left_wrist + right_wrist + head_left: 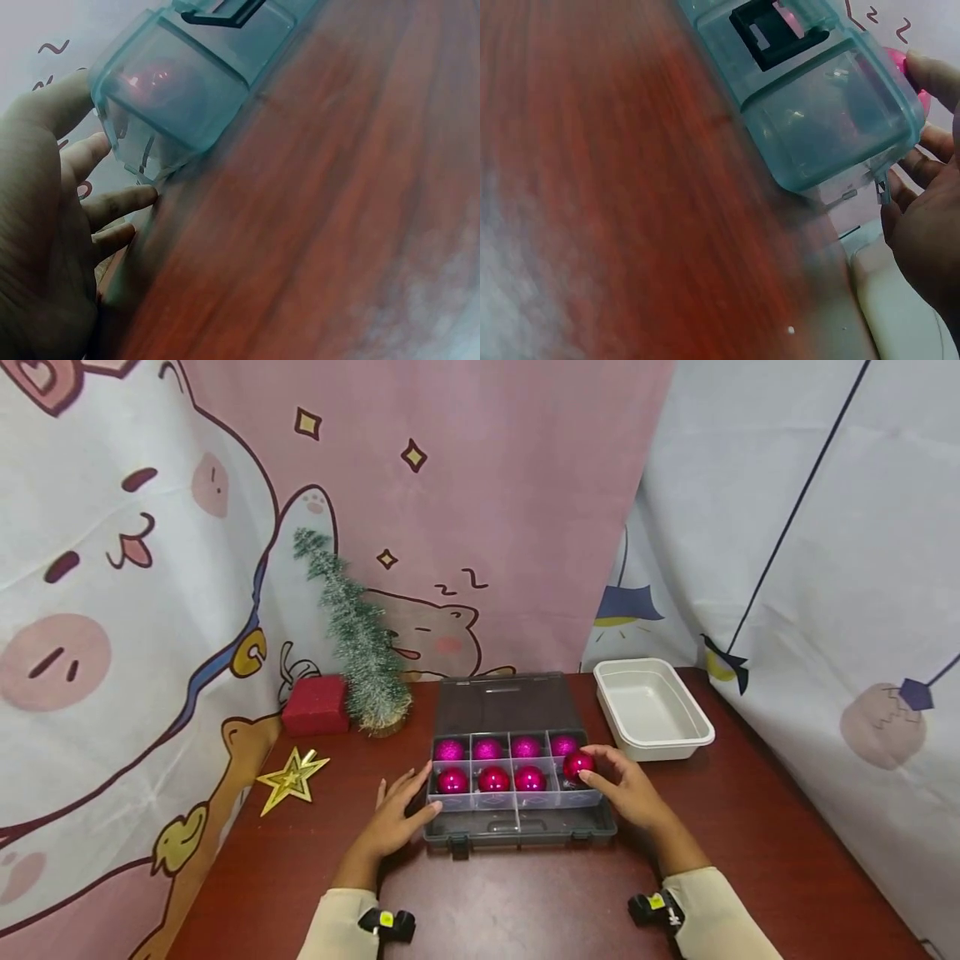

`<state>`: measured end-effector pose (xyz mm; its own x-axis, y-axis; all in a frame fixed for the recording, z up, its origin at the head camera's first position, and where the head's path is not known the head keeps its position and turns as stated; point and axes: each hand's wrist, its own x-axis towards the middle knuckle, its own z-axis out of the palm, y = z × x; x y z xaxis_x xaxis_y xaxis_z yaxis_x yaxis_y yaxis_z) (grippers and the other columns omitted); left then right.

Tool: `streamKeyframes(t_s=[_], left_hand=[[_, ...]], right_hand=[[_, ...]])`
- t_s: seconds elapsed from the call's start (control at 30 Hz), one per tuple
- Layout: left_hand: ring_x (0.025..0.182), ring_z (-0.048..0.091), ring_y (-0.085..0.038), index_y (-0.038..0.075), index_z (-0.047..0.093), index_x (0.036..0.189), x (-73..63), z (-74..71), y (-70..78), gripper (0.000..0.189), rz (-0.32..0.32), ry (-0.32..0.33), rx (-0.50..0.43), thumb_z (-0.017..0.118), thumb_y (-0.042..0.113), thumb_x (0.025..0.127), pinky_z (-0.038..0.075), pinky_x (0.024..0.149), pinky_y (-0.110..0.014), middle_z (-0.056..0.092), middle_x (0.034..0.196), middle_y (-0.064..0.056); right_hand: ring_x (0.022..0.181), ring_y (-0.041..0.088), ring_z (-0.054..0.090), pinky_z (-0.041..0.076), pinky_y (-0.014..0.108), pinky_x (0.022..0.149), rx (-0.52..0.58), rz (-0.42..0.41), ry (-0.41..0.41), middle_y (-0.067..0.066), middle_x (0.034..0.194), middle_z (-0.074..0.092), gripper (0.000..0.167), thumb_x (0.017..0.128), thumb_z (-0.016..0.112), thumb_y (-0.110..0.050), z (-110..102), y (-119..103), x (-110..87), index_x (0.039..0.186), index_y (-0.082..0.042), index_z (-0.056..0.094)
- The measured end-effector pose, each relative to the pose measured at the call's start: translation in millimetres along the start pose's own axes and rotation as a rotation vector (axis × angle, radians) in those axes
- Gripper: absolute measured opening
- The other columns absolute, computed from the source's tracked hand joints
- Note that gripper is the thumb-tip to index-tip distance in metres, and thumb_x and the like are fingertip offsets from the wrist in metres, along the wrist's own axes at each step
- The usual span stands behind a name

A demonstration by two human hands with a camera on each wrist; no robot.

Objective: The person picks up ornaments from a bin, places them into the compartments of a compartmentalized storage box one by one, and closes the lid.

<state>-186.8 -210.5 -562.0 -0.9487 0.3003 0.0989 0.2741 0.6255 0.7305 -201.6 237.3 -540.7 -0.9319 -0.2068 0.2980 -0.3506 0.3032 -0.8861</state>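
A clear plastic organizer box (pixel 495 801) stands in the middle of the table, its dark see-through lid (pixel 510 706) folded back. Glittery magenta baubles (pixel 487 749) fill the back row of compartments. Along the front row sit three shiny bauble ornaments (pixel 493 779). My right hand (pixel 628 785) pinches another shiny bauble (pixel 577 766) between thumb and fingers at the front right compartment; in the right wrist view, pink of it (pixel 895 56) shows past the box end. My left hand (pixel 397 817) touches the box's left end with extended fingers, seen in the left wrist view on the wall (pixel 169 90).
Behind the box to the right is a white plastic tub (pixel 652 702). At the back left stand a small frosted Christmas tree (pixel 363 652) and a red box (pixel 315 705). A gold star (pixel 291 781) lies left of my left hand. Printed curtains (pixel 480 510) hang behind the table.
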Motion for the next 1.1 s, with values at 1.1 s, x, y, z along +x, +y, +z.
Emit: streamKeyframes(t_s=[1.1], left_hand=[[0.166,0.030,-0.046,0.024,0.037,0.172,-0.2,-0.1,2.8,0.079,-0.003,-0.005,0.012,0.068,0.047,0.103,-0.009,0.128,-0.080,0.049,0.171,-0.015]], right_hand=[[0.121,0.024,0.052,0.044,0.029,0.086,-0.127,-0.031,0.145,0.027,0.146,0.055,0.027,0.092,0.084,-0.002,14,6,-3.5,0.118,0.001,0.079]])
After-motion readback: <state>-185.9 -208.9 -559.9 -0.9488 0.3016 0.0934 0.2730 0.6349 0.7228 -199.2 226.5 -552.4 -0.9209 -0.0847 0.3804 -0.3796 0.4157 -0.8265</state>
